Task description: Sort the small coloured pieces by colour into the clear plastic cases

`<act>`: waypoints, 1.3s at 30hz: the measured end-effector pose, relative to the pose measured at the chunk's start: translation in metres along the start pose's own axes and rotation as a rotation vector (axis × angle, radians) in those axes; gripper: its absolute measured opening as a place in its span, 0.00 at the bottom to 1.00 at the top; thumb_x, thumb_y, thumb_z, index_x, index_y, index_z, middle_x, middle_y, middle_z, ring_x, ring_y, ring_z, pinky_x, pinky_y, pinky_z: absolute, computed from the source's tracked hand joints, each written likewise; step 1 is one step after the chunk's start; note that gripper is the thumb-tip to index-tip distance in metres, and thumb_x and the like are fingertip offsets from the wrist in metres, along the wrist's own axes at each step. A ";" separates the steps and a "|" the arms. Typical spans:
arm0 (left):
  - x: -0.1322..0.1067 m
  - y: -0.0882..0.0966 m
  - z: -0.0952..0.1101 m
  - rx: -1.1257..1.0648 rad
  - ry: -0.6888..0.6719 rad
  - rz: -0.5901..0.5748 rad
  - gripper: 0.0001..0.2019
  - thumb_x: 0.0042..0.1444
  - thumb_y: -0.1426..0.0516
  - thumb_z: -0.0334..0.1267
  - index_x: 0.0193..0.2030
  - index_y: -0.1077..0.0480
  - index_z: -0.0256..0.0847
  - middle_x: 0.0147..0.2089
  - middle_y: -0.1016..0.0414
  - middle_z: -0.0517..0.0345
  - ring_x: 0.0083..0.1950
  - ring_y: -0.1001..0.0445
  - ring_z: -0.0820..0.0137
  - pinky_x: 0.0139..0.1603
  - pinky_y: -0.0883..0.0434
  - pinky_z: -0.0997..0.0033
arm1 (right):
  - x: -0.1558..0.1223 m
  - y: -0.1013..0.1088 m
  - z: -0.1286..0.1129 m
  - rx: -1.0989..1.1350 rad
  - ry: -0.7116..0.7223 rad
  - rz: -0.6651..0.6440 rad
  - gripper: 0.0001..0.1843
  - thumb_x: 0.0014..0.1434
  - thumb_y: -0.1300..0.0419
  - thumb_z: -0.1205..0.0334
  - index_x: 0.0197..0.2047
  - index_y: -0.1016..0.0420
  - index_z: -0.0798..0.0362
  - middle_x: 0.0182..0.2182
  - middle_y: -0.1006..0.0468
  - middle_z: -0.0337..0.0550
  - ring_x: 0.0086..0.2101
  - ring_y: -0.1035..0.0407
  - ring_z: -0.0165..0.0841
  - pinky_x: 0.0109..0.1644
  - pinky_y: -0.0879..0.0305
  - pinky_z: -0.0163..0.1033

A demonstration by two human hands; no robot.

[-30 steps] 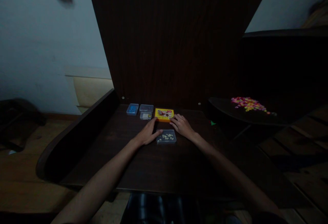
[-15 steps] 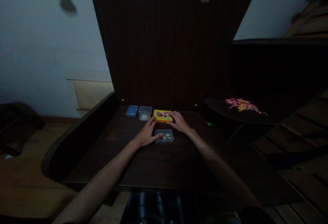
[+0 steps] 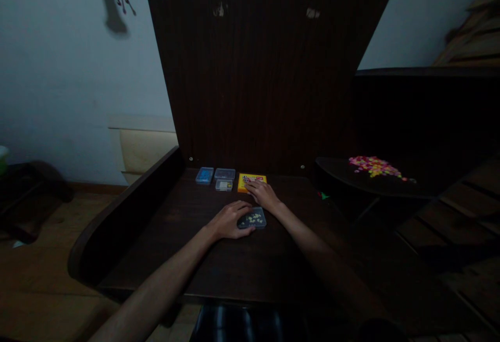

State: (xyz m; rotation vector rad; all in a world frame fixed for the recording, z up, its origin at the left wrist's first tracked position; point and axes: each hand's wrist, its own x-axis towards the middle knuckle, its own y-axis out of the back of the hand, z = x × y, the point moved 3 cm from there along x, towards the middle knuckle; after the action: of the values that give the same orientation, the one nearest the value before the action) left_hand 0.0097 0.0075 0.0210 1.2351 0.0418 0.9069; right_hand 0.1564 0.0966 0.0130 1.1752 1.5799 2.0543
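A clear plastic case (image 3: 258,219) with several small pale pieces inside lies on the dark wooden desk. My left hand (image 3: 230,220) spans its left side, thumb at the near edge and fingers along the far edge. Just behind the case is a yellow box (image 3: 241,185) with printed pictures on its top. My right hand (image 3: 264,195) rests over the box's right front part, fingers stretched out on its top. The fingertips of the right hand are dim and hard to make out.
Left of the yellow box lie a blue-filled case (image 3: 204,175), a flat clear case (image 3: 225,174) and a smaller case (image 3: 224,185). Colourful small pieces (image 3: 375,166) are heaped on a side shelf (image 3: 332,167). A raised side panel (image 3: 121,222) borders the desk's left.
My left hand has drawn back from the yellow box and closed around the clear case's side. My right hand has shifted left onto the box's top. The view has tilted slightly.
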 end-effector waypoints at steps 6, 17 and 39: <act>-0.001 0.001 -0.001 -0.023 0.008 0.000 0.22 0.52 0.42 0.48 0.52 0.31 0.40 0.54 0.28 0.46 0.55 0.29 0.59 0.58 0.31 0.58 | -0.022 0.011 0.024 0.008 -0.086 0.001 0.19 0.60 0.45 0.72 0.52 0.25 0.50 0.52 0.25 0.50 0.53 0.32 0.40 0.54 0.32 0.48; 0.001 0.005 0.003 -0.010 0.011 -0.017 0.21 0.52 0.42 0.47 0.51 0.31 0.39 0.54 0.28 0.46 0.55 0.29 0.60 0.58 0.31 0.61 | -0.078 0.028 0.088 -0.050 -0.267 -0.021 0.22 0.55 0.48 0.79 0.50 0.25 0.53 0.52 0.25 0.52 0.53 0.31 0.40 0.56 0.33 0.46; 0.000 0.004 0.002 -0.016 -0.007 -0.024 0.21 0.52 0.41 0.45 0.51 0.33 0.39 0.53 0.30 0.48 0.54 0.30 0.61 0.57 0.31 0.62 | -0.082 0.021 0.126 -0.071 -0.306 -0.072 0.29 0.49 0.48 0.82 0.54 0.28 0.60 0.55 0.28 0.56 0.55 0.34 0.41 0.61 0.38 0.46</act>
State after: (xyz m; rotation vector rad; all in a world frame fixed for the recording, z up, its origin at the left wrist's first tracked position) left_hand 0.0082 0.0055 0.0252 1.2205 0.0444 0.8805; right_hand 0.3062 0.1189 0.0055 1.3130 1.3716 1.7702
